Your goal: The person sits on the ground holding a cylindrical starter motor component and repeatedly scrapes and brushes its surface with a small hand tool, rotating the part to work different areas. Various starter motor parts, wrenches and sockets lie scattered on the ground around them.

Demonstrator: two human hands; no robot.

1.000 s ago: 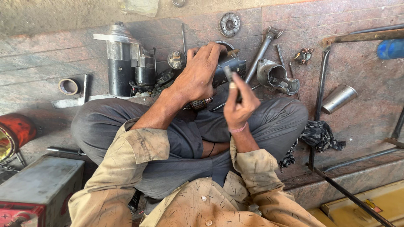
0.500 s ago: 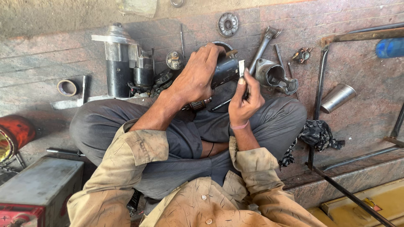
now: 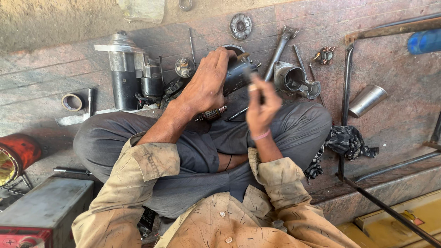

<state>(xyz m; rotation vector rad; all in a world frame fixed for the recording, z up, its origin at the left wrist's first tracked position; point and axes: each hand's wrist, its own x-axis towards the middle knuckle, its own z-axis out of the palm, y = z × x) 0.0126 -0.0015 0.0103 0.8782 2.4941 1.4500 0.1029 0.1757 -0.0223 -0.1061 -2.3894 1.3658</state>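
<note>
Right hand [image 3: 262,106] has dropped, its small tool [image 3: 252,79] now blurred.

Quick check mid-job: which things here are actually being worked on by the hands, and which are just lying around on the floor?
In hand:
- left hand grips the dark motor part with its copper-wound end
- right hand holds a small tool, blurred, at that part

Lying about:
- assembled starter motor
- metal housing
- round disc
- tape roll
- metal cup
- black rag
- red can
</note>
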